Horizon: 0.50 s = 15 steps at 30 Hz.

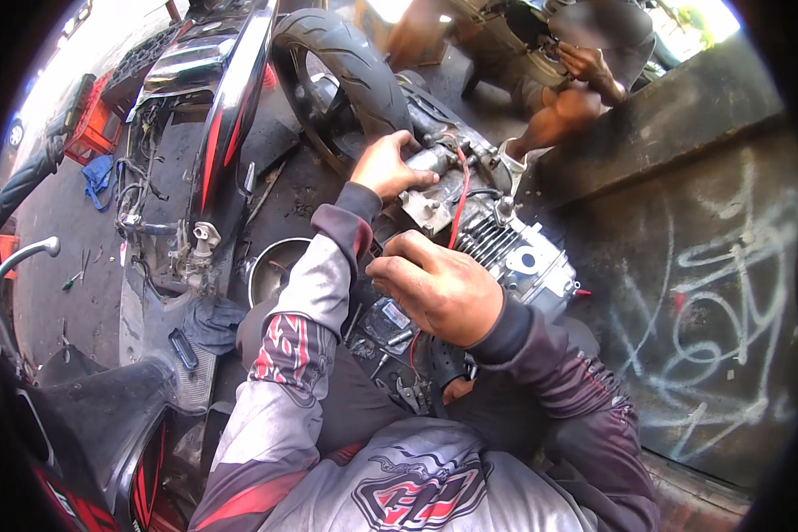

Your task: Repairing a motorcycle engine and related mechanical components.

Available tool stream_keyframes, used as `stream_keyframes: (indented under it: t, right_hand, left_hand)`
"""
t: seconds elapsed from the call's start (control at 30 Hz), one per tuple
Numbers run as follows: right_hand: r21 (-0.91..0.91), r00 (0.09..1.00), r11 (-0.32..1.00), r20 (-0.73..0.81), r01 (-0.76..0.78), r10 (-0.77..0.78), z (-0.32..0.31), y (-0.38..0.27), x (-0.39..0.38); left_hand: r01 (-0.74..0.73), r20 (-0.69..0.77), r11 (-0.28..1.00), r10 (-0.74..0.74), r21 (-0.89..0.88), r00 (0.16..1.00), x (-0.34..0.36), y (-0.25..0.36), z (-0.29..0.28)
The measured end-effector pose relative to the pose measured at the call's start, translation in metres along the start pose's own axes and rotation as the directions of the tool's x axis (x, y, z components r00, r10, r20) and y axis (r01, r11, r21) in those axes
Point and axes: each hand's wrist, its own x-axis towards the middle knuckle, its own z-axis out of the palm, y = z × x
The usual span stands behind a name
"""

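A scooter engine unit (pixel 514 257) with a finned cylinder and a red cable (pixel 461 191) lies before me, joined to a rear wheel with a black tire (pixel 355 62). My left hand (pixel 390 168) grips a silver cylindrical part (pixel 430 160) on top of the casing, thumb across it. My right hand (pixel 434 288) is closed just left of the cooling fins; what its curled fingers hold, if anything, is hidden. Below the engine, tools and small parts (pixel 386 324) lie between my legs.
A stripped scooter frame (pixel 151 222) with a rag (pixel 208 328) stands at left, near a red crate (pixel 93 124) and a metal bowl (pixel 270 279). A dark concrete wall with graffiti (pixel 700 319) is at right. Another person's hands (pixel 585 66) work on parts at upper right.
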Motion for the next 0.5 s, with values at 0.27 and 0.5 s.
stream_keyframes:
  t: [0.27,0.5]
  right_hand:
    - [0.010,0.999,0.999,0.022,-0.040,0.039,-0.008,0.015,-0.026]
    - [0.019,0.996,0.997,0.056,-0.075,0.074,-0.020,0.009,-0.031]
  left_hand:
    - [0.086,-0.020,0.976,-0.092,-0.200,0.996,-0.006,0.004,0.008]
    - [0.128,0.016,0.970,-0.128,-0.206,0.992,-0.005,0.004,0.006]
